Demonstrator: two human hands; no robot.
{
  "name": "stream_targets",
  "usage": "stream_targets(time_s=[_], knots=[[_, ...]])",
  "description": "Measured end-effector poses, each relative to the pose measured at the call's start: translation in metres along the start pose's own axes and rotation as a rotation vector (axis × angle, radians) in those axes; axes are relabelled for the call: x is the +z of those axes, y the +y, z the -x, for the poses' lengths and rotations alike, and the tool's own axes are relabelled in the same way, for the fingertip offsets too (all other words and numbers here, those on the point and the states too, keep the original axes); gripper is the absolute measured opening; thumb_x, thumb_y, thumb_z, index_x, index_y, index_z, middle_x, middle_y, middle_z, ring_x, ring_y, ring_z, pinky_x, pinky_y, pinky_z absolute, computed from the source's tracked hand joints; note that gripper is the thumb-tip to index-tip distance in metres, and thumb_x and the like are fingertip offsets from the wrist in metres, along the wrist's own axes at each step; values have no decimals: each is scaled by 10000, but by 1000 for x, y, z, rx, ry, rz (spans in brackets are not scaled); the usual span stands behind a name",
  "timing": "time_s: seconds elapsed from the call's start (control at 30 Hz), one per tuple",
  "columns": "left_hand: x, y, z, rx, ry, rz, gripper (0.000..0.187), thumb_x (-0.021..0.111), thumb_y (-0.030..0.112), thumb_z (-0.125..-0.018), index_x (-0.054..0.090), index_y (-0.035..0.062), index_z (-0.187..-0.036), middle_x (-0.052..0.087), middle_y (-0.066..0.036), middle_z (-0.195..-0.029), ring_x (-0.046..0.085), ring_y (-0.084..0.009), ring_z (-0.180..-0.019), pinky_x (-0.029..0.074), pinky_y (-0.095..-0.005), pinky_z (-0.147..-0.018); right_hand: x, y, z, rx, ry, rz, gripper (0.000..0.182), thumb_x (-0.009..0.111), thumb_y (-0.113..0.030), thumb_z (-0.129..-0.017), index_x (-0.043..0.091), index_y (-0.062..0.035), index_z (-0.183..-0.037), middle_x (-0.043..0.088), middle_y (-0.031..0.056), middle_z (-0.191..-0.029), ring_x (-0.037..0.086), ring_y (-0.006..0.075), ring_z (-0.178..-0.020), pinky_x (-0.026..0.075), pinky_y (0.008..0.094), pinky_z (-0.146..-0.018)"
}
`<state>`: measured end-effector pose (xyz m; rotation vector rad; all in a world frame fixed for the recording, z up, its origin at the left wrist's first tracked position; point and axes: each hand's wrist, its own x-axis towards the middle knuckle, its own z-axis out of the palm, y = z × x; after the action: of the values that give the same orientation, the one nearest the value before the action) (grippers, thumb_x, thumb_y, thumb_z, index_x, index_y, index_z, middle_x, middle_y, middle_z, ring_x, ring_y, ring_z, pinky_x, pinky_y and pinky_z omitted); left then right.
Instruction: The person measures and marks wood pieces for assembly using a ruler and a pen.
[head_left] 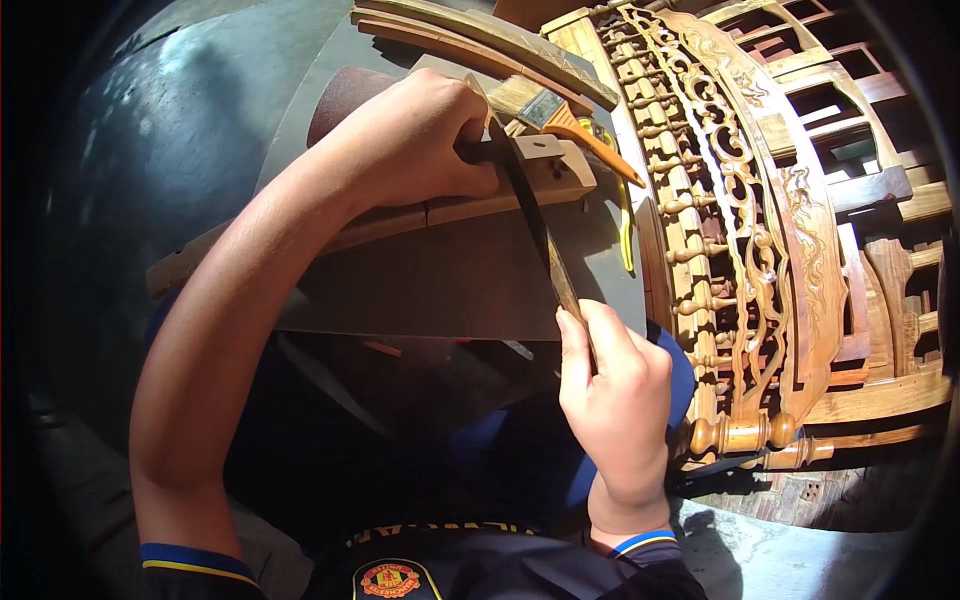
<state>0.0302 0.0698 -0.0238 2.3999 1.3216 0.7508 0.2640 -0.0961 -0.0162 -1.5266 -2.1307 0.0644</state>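
Note:
My right hand (618, 385) is wrapped round the near end of a long dark file (535, 215), which slants up and away to the left. My left hand (440, 130) is closed near the file's far end, with the thumb bent under; what its fingers press on is partly hidden. Beneath the file lies a light wooden piece (565, 172) with dark holes near its right end. It extends left under my left forearm across a grey board (430, 275).
An orange-handled brush (580, 130) and a yellow item (626, 225) lie right of the wooden piece. Long wooden strips (480, 45) and brown sandpaper (345, 100) are at the back. Carved wooden furniture (745, 200) stands along the right.

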Motion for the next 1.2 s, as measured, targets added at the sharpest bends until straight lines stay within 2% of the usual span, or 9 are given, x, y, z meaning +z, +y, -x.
stream_targets(time_s=[0.13,0.37,0.53,0.67,0.7,0.83,0.93,1.1,1.2], knots=[[2,-3,-1,1,14,33,319,824,198,-709,637,-50,-781,652,-192,-746,647,-325,-700,516,-423,-672,-6,-3,31,59,11,-8,164,751,-18,-954,699,44,-1097,715,181,-774,728,344,-655,559,387,-566],[5,-6,-1,29,23,57,324,825,198,-702,636,-49,-793,629,-204,-755,640,-342,-716,511,-434,-674,8,-1,-7,-11,33,-39,261,742,-32,-963,719,62,-1206,693,172,-760,706,346,-639,535,403,-559],[1,-2,-2,3,-2,4,326,828,191,-697,619,-46,-777,640,-188,-752,639,-339,-708,516,-431,-672,-4,3,31,33,60,-43,261,756,33,-930,734,67,-1187,719,187,-772,715,327,-637,542,375,-570],[5,-6,-1,48,36,48,312,818,193,-704,627,-45,-771,644,-197,-742,642,-336,-697,519,-429,-670,11,4,-6,28,49,-87,235,735,-11,-964,727,81,-1180,681,198,-730,676,342,-600,501,393,-541],[7,-5,-3,56,50,54,310,818,193,-705,634,-46,-776,649,-199,-742,644,-334,-693,520,-428,-669,19,6,-19,10,56,-97,243,748,-9,-958,745,93,-1180,686,241,-748,638,282,-552,481,333,-553],[5,-4,-2,31,20,21,308,825,195,-706,658,-47,-796,673,-199,-745,654,-329,-686,531,-424,-671,5,4,4,9,53,-57,246,740,10,-954,728,88,-1187,702,206,-759,700,332,-626,519,377,-560],[0,-3,1,-10,-25,9,314,831,199,-704,662,-48,-800,683,-196,-754,661,-329,-691,537,-421,-676,5,6,29,21,94,-80,247,745,31,-945,737,92,-1184,705,198,-745,709,306,-604,530,348,-558],[6,-7,-3,81,54,15,317,823,206,-709,658,-48,-801,676,-202,-756,658,-328,-689,535,-417,-673,23,15,-28,-88,42,-102,262,726,-39,-977,713,79,-1210,661,207,-726,639,360,-582,467,423,-531],[10,-12,-2,77,46,22,322,826,206,-704,650,-47,-796,667,-198,-751,649,-326,-684,527,-414,-666,8,19,-19,-46,9,-99,255,729,-13,-966,727,73,-1207,682,204,-734,671,349,-600,493,399,-544]])
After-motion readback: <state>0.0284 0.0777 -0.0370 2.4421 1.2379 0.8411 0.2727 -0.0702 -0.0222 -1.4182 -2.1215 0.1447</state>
